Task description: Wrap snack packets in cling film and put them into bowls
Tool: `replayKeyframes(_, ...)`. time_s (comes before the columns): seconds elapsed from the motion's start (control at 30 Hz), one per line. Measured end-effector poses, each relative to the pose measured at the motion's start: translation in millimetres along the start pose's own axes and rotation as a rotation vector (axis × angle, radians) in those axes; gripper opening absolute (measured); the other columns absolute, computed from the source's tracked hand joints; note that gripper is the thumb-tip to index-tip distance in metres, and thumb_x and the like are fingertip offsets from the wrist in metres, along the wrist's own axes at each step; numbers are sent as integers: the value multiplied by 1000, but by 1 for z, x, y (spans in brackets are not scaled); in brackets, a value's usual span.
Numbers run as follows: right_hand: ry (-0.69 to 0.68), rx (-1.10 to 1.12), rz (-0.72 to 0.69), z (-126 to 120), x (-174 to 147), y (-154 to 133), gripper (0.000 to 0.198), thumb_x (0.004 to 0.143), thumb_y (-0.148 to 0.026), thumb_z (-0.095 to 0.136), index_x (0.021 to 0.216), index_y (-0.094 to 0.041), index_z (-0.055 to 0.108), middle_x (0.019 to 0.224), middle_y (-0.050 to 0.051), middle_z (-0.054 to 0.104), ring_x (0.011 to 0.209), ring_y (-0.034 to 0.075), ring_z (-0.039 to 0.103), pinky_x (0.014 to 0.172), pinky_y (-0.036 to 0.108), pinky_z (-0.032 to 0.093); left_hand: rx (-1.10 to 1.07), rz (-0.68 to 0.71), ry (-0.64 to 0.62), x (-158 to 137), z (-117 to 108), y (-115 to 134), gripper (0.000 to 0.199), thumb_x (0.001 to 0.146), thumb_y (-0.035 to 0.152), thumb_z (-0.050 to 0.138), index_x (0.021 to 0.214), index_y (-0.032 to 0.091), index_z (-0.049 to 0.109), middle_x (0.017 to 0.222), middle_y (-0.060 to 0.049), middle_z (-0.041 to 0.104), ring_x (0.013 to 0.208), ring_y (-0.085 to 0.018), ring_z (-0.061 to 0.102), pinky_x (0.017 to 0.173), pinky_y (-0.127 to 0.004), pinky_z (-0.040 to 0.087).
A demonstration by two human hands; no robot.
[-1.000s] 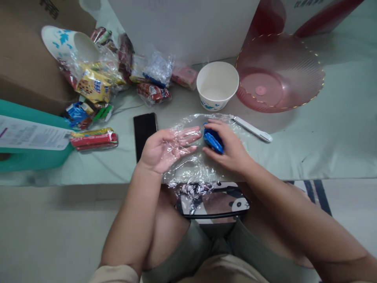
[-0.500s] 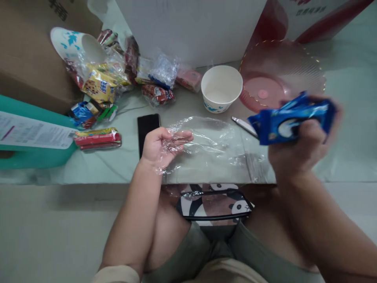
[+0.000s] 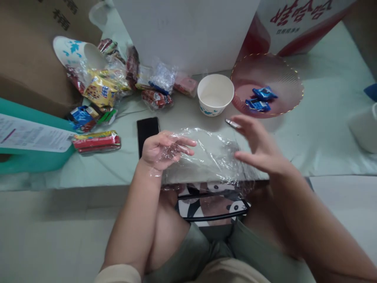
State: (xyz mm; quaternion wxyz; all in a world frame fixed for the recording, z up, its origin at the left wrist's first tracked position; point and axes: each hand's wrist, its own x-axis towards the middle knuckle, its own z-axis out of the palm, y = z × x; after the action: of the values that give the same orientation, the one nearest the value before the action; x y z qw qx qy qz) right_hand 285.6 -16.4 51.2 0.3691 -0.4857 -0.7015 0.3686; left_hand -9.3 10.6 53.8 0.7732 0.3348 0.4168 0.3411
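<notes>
My left hand (image 3: 165, 151) is partly curled with crumpled clear film around its fingers and wrist; it holds a clear plastic bag (image 3: 203, 157) that spreads rightward over the table's front edge. My right hand (image 3: 262, 151) holds nothing, its thumb and fingers apart at the right end of the bag. A small slim tool (image 3: 232, 123), perhaps a knife, lies partly hidden beside those fingers. Behind the hand, a pink ribbed plastic bowl (image 3: 287, 86) with a gold rim contains blue snack packets (image 3: 259, 105).
A white paper cup (image 3: 213, 106) stands upright at the middle, and a phone (image 3: 146, 129) lies by my left hand. Wrapped snacks (image 3: 100, 91) and a tipped cup (image 3: 69, 51) are at left, near a teal container (image 3: 38, 157). A white box (image 3: 188, 35) stands behind.
The blue packets that were in my right hand are now in the pink bowl. My right hand is emptied and has moved left to the plastic bag. My left hand has barely moved.
</notes>
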Motion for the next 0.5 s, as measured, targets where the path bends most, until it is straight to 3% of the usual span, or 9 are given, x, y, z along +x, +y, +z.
replayKeyframes(0.07,-53,118,49,22,-4,10,56,77,-55,79,122,-25,65,138,12,66,130,30,63,111,53,52,0,18,26,-2,-3,0,16,56,31,58,56,16,64,91,-20,80,70,-30,75,44,-28,40)
replayKeyframes(0.13,25,226,149,38,-4,17,31,84,-51,73,96,-23,70,115,9,75,111,24,71,104,50,57,3,13,42,-3,-5,1,15,55,30,59,54,16,63,86,-19,79,64,-27,73,42,-27,37)
replayKeyframes(0.2,152,364,243,44,0,20,30,86,-52,71,81,-22,67,94,4,76,93,19,74,94,44,61,37,-12,53,-3,-6,3,13,53,29,60,50,16,62,80,-17,78,56,-22,70,37,-22,26)
replayKeyframes(0.27,253,492,319,43,5,18,34,81,-55,76,81,-23,64,78,0,72,72,14,70,76,34,63,120,-38,94,-3,-7,5,11,52,27,61,50,16,64,76,-16,78,51,-18,67,36,-20,17)
replayKeyframes(0.3,289,533,349,40,7,16,36,78,-56,78,82,-23,63,71,-3,67,61,11,65,62,28,59,175,-50,124,-3,-7,6,11,51,26,62,51,15,66,75,-16,78,50,-17,66,36,-20,15)
replayKeyframes(0.37,343,560,401,34,11,13,39,76,-58,79,85,-24,62,59,-7,57,42,7,48,40,20,40,267,-42,188,-2,-8,8,10,52,24,65,52,14,66,77,-16,78,50,-16,65,36,-20,15)
replayKeyframes(0.43,387,546,410,27,11,13,37,79,-57,78,85,-24,62,53,-9,48,37,5,36,34,20,25,310,32,235,0,-9,10,8,55,22,69,57,15,65,85,-14,79,56,-16,68,37,-20,23)
replayKeyframes(0.5,427,500,391,22,9,17,33,82,-53,75,84,-23,62,50,-9,43,37,5,34,34,20,22,286,203,318,1,-11,13,10,61,24,72,66,19,65,93,-8,79,65,-16,70,44,-22,37)
